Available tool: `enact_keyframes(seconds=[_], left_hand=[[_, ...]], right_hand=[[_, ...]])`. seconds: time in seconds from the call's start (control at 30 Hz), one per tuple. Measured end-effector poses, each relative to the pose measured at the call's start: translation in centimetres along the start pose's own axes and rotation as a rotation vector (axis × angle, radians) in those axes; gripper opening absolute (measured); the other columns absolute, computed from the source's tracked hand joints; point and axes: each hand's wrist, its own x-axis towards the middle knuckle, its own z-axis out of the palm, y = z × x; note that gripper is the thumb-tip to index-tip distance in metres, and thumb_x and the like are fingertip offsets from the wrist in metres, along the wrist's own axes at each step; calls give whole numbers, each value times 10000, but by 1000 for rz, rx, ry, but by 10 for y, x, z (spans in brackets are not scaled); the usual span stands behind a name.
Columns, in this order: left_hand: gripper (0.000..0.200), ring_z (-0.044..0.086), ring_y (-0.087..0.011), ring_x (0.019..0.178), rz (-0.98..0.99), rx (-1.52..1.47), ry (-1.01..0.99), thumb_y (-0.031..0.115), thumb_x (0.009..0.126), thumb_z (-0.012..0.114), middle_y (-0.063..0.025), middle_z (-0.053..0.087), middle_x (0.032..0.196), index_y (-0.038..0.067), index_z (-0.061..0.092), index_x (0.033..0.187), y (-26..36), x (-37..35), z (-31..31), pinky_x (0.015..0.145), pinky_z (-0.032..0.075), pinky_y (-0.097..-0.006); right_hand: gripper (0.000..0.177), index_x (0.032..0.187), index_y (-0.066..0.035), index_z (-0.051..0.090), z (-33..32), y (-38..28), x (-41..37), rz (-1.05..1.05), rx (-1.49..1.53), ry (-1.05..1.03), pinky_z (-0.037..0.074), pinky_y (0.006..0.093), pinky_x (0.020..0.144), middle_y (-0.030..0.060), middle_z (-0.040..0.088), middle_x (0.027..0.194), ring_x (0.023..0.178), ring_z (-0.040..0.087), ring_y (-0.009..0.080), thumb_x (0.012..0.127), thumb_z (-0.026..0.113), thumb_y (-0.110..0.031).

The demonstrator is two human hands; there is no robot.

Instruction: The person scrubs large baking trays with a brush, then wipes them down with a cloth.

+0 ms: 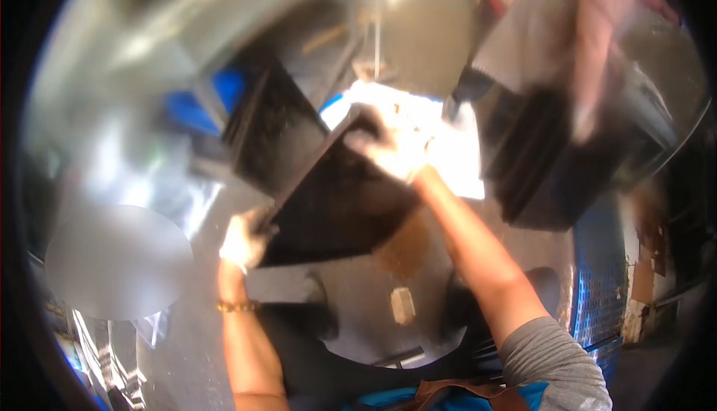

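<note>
A dark, flat-sided panel or box [336, 198] hangs tilted before me, gripped at two corners. My left hand [246, 243], in what looks like a white glove, is closed on its lower left corner. At its upper right edge, my right hand [385, 142] is closed too, blurred and partly washed out by bright light. Another dark panel or box [276, 131] stands just behind it on the left. Beyond my right hand lies a glaring white surface [455, 142].
Dark stacked pieces [553, 157] are at the right, with a person [553, 30] in a striped top reaching over them. Blue crates [597, 299] stand at the lower right. A blue object [202, 105] is at the upper left. A small pale block [402, 306] lies below.
</note>
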Motion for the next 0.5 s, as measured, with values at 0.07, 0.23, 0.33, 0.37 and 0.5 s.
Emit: enact_keyframes(seconds=[0.07, 0.23, 0.33, 0.37, 0.5], left_hand=[[387, 675, -411, 1033, -35, 75, -5, 145, 823, 769, -248, 704, 1069, -1, 685, 1172, 12, -6, -3, 880, 534, -421], [303, 716, -343, 785, 143, -85, 420, 137, 854, 758, -208, 710, 867, 8, 679, 1116, 33, -10, 13, 707, 541, -369], [252, 710, -357, 854, 190, -135, 613, 189, 830, 766, -143, 742, 940, 118, 716, 1066, 46, -15, 17, 768, 566, -414], [234, 706, -356, 860, 172, -39, 647, 167, 842, 746, -138, 740, 943, 126, 712, 1069, 43, -15, 17, 766, 565, -416], [187, 701, -363, 877, 104, 71, 689, 128, 893, 686, -161, 722, 940, 109, 689, 1079, 27, -24, 5, 768, 554, -415]], right_hand=[[325, 1165, -96, 656, 3, -32, 10, -90, 7, -78, 513, 412, 900, 170, 696, 1033, 1011, 661, 335, 961, 645, -348], [252, 1060, -39, 616, 49, -74, -22, -296, 71, 8, 550, 439, 764, 160, 694, 891, 877, 688, 366, 912, 695, -226], [249, 1043, -44, 614, 65, -58, -41, -372, 29, 64, 544, 462, 724, 166, 688, 863, 842, 682, 381, 903, 706, -228], [242, 1039, -45, 613, 69, -37, -49, -305, -28, 30, 544, 464, 727, 172, 687, 865, 849, 681, 385, 908, 703, -228], [221, 1022, -40, 603, 62, 63, -104, -110, -156, -90, 542, 478, 739, 195, 682, 867, 869, 677, 405, 924, 686, -221]])
